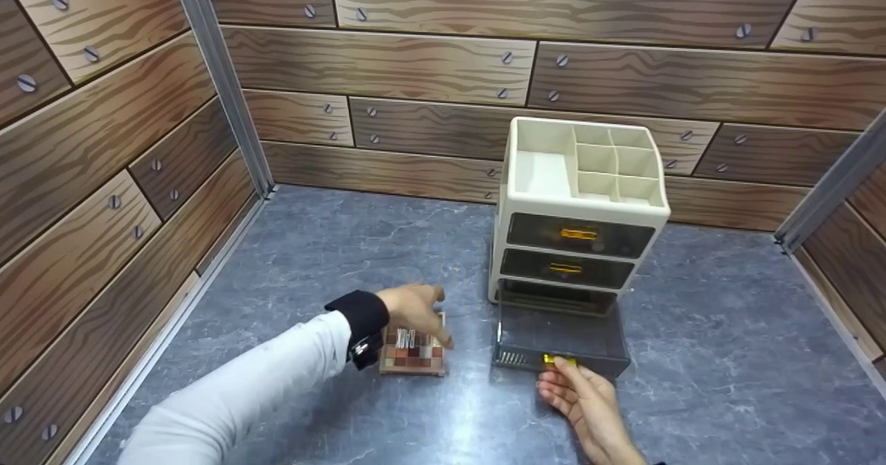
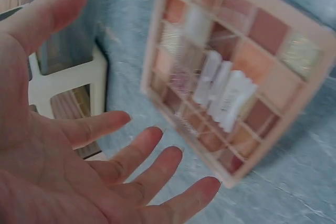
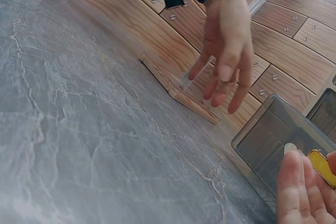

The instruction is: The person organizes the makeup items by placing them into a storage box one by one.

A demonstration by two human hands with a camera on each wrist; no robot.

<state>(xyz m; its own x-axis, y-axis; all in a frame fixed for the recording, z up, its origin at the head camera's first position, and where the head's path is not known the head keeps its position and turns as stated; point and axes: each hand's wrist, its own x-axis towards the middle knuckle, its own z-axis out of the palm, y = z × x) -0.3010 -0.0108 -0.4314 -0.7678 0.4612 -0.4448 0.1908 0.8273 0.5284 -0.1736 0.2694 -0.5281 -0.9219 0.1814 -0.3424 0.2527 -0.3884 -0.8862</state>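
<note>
My left hand (image 1: 417,307) hovers over an eyeshadow palette (image 1: 413,356), fingers spread and holding nothing. In the left wrist view the palette (image 2: 231,72) shows a grid of brown, orange and glittery pans under a clear lid with white lettering, just beyond the fingertips. With thumb and fingers, my right hand (image 1: 585,399) pinches the yellow handle (image 1: 558,360) of the bottom drawer (image 1: 561,333). This dark see-through drawer is pulled well out of the cream organizer (image 1: 588,205). In the right wrist view the handle (image 3: 321,167) sits between thumb and fingers.
Two upper drawers with yellow handles, the top one (image 1: 580,235) and the middle one (image 1: 566,268), are closed. Divided compartments (image 1: 616,160) form the organizer's top. Wood-patterned walls (image 1: 415,64) enclose the grey marbled tabletop (image 1: 332,243) at the back and sides.
</note>
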